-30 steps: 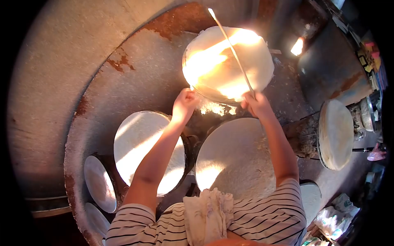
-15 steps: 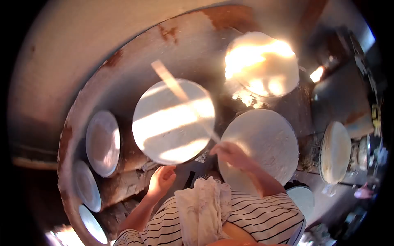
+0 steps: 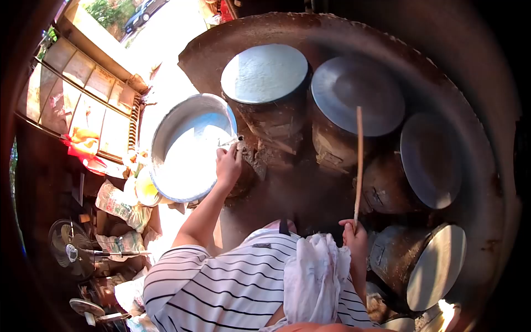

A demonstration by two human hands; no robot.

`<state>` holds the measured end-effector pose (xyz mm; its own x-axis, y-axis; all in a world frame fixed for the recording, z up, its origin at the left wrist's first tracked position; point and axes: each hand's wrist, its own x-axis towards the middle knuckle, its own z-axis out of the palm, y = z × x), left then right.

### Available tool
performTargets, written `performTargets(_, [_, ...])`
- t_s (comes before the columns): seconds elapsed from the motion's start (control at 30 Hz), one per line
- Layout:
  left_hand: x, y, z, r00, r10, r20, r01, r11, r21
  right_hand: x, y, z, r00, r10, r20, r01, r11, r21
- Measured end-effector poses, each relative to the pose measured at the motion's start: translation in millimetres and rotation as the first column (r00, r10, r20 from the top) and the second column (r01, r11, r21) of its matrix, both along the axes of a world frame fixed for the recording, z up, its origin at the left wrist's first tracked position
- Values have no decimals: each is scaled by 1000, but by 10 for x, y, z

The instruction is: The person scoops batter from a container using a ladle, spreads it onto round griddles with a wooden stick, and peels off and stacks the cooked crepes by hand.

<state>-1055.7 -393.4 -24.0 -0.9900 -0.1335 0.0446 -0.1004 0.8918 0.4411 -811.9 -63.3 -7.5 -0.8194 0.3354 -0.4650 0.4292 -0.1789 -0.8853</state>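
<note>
My left hand (image 3: pixel 228 167) is closed on a whitish handle-like object (image 3: pixel 240 145) at the right rim of a large basin (image 3: pixel 155 157). Pale, sunlit contents fill the basin. Low at the right, my right hand (image 3: pixel 354 239) grips a long thin wooden stick (image 3: pixel 360 160) that points up the view, its tip over a round grey pan (image 3: pixel 359 94). Left of that pan is another one with a white surface (image 3: pixel 265 74). A dark grey pan (image 3: pixel 431 160) and a cream one (image 3: pixel 437 268) sit farther right, on drum-like bases.
A curved, rusty wall (image 3: pixel 481 171) bounds the pans. At the left are a red bag (image 3: pixel 84 148), printed sacks (image 3: pixel 119 205) and a fan (image 3: pixel 69 249). A framed panel (image 3: pixel 83 91) and a car (image 3: pixel 145 14) are beyond.
The view has swung round to the basin and other pans. My left hand, free half a second ago, has closed on the whitish object. The stick stays in my right hand, now pointing up.
</note>
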Motion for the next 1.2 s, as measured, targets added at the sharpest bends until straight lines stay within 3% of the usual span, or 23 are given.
performTargets(0.1, [-1193, -540, -899, 938, 302, 173, -332, 924, 190, -765, -305, -8, 932, 356, -65, -308, 875, 375])
performTargets(0.13, [-1290, -404, -655, 818, 371, 440, -529, 786, 321, -1039, -421, 29, 895, 445, -19, -382, 789, 481])
performTargets(0.17, [-1370, -438, -831, 765, 367, 529, -606, 690, 396, -1332, -578, 142, 850, 522, 75, -492, 734, 468])
performTargets(0.2, [-1461, -524, -1229, 727, 354, 588, -656, 612, 442, -1607, -730, 104, 805, 593, 32, -517, 673, 529])
performTargets(0.23, [-1290, -476, -1032, 768, 309, 561, -620, 580, 528, -1879, -836, 2, 737, 676, -7, -543, 598, 589])
performTargets(0.27, [-1205, -582, -1401, 797, 337, 501, -569, 697, 436, -2213, -968, -203, 668, 743, -36, -512, 494, 703])
performTargets(0.3, [-1075, -699, -1317, 799, 324, 506, -520, 796, 311, -2478, -1244, -385, 611, 788, -76, -455, 428, 781])
performTargets(0.33, [-992, -938, -1344, 758, 345, 554, -578, 749, 325, -2752, -1534, -435, 558, 830, 11, -528, 345, 776])
performTargets(0.37, [-866, -1081, -1451, 711, 346, 612, -636, 687, 351, -3042, -1747, -466, 495, 860, 120, -597, 236, 767])
performTargets(0.43, [-703, -1469, -1609, 687, 369, 626, -722, 445, 530, -3586, -2300, -469, 402, 868, 290, -567, -13, 824])
performTargets(0.47, [-680, -1488, -1580, 721, 278, 635, -687, 407, 602, -3803, -2547, -509, 420, 829, 369, -563, -81, 823])
performTargets(0.53, [-558, -1628, -1126, 752, 159, 639, -653, 308, 692, -4008, -2946, -708, 419, 743, 521, -615, -190, 765])
performTargets(0.57, [-468, -1751, -834, 732, 118, 671, -678, 230, 698, -3903, -3080, -479, 368, 670, 644, -678, -280, 679])
performTargets(0.63, [-451, -2288, -541, 720, 89, 689, -694, 89, 714, -3811, -2912, -406, 276, 796, 539, -672, -241, 700])
performTargets(0.7, [-582, -2469, -571, 767, 136, 628, -640, 90, 763, -3875, -2786, -346, 367, 851, 375, -654, -51, 755])
performTargets(0.73, [-670, -2406, -739, 779, 135, 613, -627, 158, 763, -3832, -2872, -406, 389, 822, 415, -632, -90, 770])
performTargets(0.77, [-766, -2369, -910, 721, 110, 685, -693, 113, 712, -3757, -2962, -451, 338, 778, 529, -670, -196, 716])
performTargets(0.83, [-971, -2569, -1191, 692, -31, 721, -719, 64, 692, -3790, -3015, -232, 310, 779, 546, -664, -234, 710])
performTargets(0.9, [-1065, -2510, -1386, 671, 38, 740, -741, -6, 672, -3852, -3039, -398, 460, 768, 445, -615, -85, 784])
performTargets(1.03, [-1146, -1848, -1490, 632, 14, 775, -672, -489, 556, -3520, -3350, -750, 400, 721, 566, -773, -66, 631])
performTargets(1.1, [-1151, -1626, -1413, 647, 17, 763, -611, -587, 531, -3361, -3356, -661, 410, 721, 559, -812, 9, 584])
performTargets(1.2, [-1072, -1479, -1060, 692, 22, 722, -500, -706, 501, -3107, -3283, -491, 507, 763, 400, -792, 230, 565])
